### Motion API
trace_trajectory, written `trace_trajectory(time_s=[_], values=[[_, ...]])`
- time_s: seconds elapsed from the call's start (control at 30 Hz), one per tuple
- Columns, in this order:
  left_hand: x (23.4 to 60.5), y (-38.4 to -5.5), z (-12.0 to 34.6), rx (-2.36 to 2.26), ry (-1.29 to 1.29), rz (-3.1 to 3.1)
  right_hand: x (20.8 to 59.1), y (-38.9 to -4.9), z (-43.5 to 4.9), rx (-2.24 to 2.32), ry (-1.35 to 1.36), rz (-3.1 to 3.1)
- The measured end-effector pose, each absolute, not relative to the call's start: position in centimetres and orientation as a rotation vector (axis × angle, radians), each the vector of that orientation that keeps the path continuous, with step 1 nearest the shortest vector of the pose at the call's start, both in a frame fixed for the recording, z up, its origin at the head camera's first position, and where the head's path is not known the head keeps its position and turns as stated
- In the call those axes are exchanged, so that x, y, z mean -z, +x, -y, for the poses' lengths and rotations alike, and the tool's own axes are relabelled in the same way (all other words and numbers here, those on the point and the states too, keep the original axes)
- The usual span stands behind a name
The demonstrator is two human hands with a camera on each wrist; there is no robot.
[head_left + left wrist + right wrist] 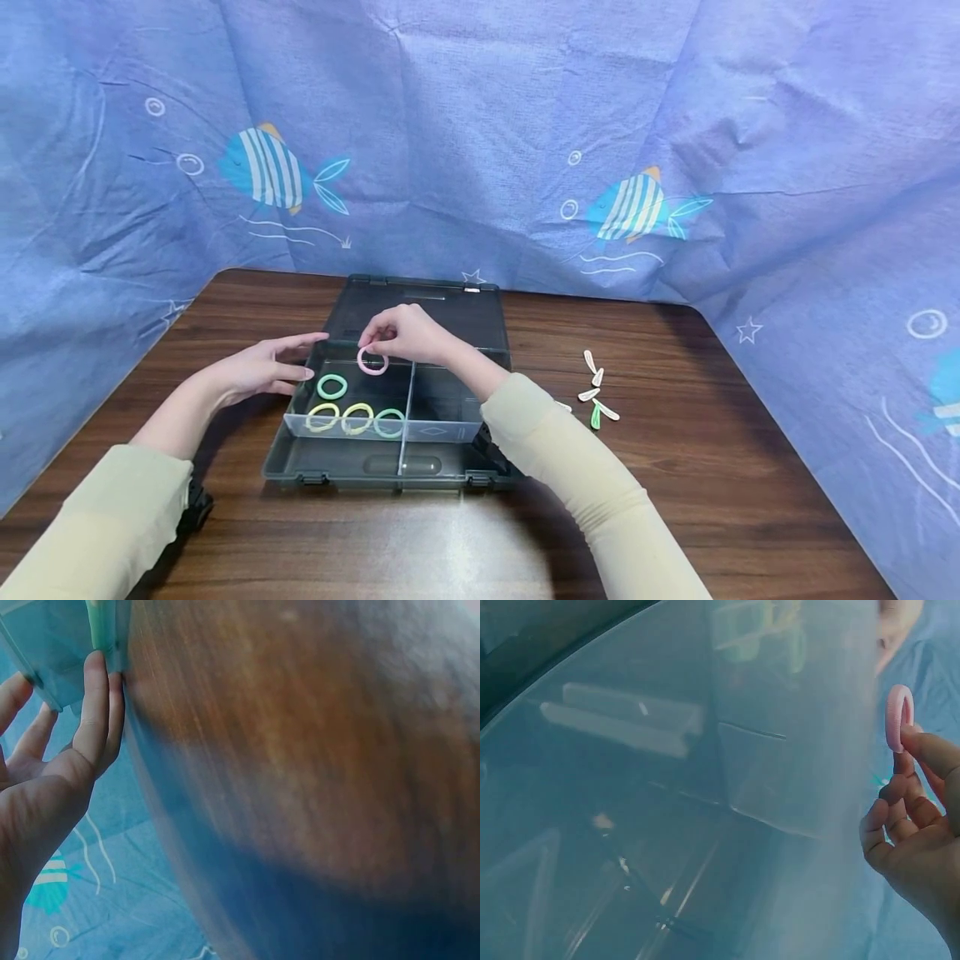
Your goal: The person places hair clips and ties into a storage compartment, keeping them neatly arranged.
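A pink hair tie [372, 361] hangs upright from my right hand [408, 332], pinched between thumb and fingertips above the left compartment of a dark see-through box [446, 429]. The right wrist view shows the same pink hair tie [898, 718] in the right hand [922, 840]. Inside that left compartment lie a green hair tie [332, 387] and, along its front wall, two yellow hair ties [323, 417] and another green hair tie [389, 423]. My left hand [258, 371] touches the box's left side with extended fingers; in the left wrist view, the left hand's [64, 761] fingertips rest against the box wall.
The box lid [423, 312] lies folded back behind it. A divider [409, 392] splits the box into left and right compartments. On the brown wooden table [675, 467], to the right, lie several white hair clips [588, 394] and a green hair clip [596, 415]. A blue fish-print cloth [480, 125] hangs behind.
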State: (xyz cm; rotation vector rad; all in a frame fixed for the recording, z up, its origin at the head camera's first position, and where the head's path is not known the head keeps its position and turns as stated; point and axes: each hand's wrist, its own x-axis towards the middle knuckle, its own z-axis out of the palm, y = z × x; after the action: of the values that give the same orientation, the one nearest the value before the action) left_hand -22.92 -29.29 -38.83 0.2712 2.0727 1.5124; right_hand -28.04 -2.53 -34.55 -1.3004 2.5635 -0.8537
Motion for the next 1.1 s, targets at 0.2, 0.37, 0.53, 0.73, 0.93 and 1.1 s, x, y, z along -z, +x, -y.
trace_trajectory(time_s=[0.2,0.37,0.53,0.73,0.93,1.1], values=[[38.8,-22.9,29.2,-1.512,0.259,-2.076,35.9,-28.4,3.3,0.772,-1.344,-2.549],[38.8,-22.9,29.2,-1.521,0.260,-2.067,37.0,-28.6,3.8,0.742,-1.372,-2.520],[38.9,-22.9,29.2,-1.513,0.261,-2.073,38.1,-28.7,4.2,0.685,-1.408,-2.498],[38.9,-22.9,29.1,-1.507,0.266,-2.077,38.9,-28.4,4.6,0.507,-1.336,-2.595],[38.8,-22.9,29.2,-1.499,0.269,-2.086,39.1,-28.0,5.2,0.325,-1.294,-2.675],[38.8,-22.9,29.3,-1.500,0.270,-2.085,39.2,-27.9,5.4,0.276,-1.274,-2.696]])
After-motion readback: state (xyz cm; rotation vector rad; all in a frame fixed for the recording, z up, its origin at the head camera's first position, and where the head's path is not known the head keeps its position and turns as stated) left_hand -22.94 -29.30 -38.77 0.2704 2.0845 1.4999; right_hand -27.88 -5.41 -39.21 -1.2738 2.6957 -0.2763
